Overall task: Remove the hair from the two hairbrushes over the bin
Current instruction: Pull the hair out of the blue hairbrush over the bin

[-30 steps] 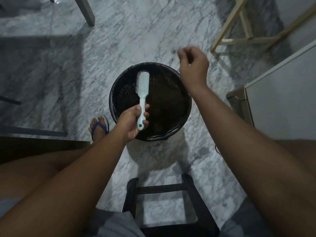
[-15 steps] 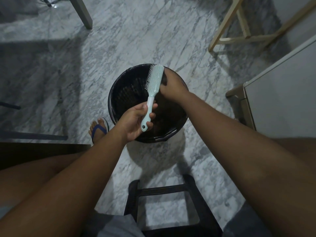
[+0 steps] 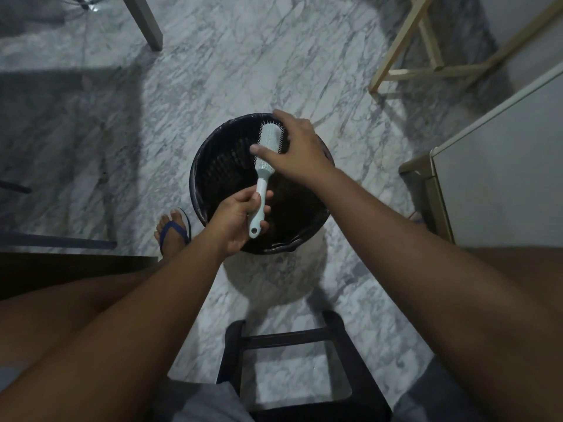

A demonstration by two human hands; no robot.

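1. Pale mint plastic hairbrush (image 3: 262,178), centre of frame, held over the black bin (image 3: 195,178); the back of its head faces up and bristles show at the edges.
2. Left hand (image 3: 240,220): fingers wrapped round the brush handle.
3. Right hand (image 3: 297,152): thumb across the brush head, fingers reaching round its far side.
4. Marble floor (image 3: 213,71); black stool (image 3: 304,336), lower centre.
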